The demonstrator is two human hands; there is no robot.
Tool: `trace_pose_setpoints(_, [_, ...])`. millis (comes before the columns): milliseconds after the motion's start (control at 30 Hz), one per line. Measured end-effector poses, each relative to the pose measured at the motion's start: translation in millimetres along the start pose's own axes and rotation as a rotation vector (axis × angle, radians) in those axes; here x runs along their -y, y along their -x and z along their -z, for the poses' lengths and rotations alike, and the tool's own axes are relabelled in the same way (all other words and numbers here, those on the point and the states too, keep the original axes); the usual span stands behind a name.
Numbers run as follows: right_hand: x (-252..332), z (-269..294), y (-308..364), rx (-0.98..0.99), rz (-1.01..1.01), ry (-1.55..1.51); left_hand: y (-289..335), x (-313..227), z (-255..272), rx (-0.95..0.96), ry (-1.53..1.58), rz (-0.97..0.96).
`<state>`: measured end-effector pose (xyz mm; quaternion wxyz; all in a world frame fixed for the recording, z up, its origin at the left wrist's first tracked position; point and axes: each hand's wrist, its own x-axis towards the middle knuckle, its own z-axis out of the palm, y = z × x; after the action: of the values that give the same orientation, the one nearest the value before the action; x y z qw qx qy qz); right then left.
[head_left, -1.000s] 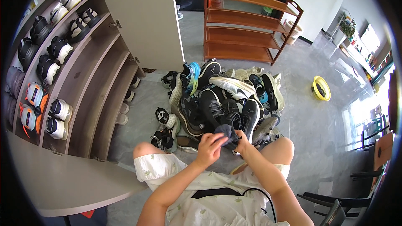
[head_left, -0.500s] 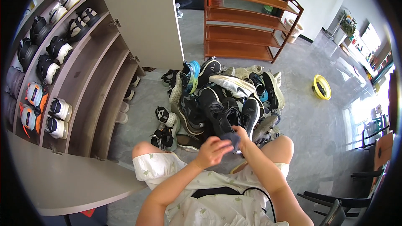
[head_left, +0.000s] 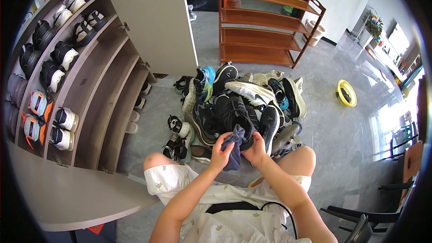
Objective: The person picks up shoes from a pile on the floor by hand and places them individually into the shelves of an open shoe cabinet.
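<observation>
Pinching a crumpled dark-blue cloth (head_left: 232, 159), probably light and soft, the left hand (head_left: 221, 153) sits beside the right hand (head_left: 255, 150), curled around the heel, likely the firmest hold, of a black low-cut sneaker (head_left: 231, 110) just ahead.

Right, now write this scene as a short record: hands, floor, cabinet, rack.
Left hand: holding a crumpled dark blue-grey cloth
Right hand: gripping a black lace-up sneaker near its heel
Floor: heap of mixed shoes; round yellow plastic basin at right
Cabinet: grey-brown unit at left, door open, shoes on shelves
Rack: brown wooden, four shelves, beyond the heap
</observation>
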<state>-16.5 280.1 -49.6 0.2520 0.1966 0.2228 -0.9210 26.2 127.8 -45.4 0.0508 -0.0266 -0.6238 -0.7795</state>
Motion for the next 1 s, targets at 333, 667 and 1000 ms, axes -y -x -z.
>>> trace_pose_setpoints(333, [10.1,-3.1,4.4,-0.049,-0.179,0.131,3.2,-10.7,4.3,0.013,-0.358,-0.210])
trace_pose_setpoints(667, [-3.6,0.0,17.6,0.058,0.143,1.144,4.5,-16.9,9.8,0.029,-0.936,-0.545])
trace_pose_setpoints(1000, [-2.7,4.7,21.0,0.146,0.277,1.333,-34.1,-18.6,45.8,-0.367,-1.132,-0.538])
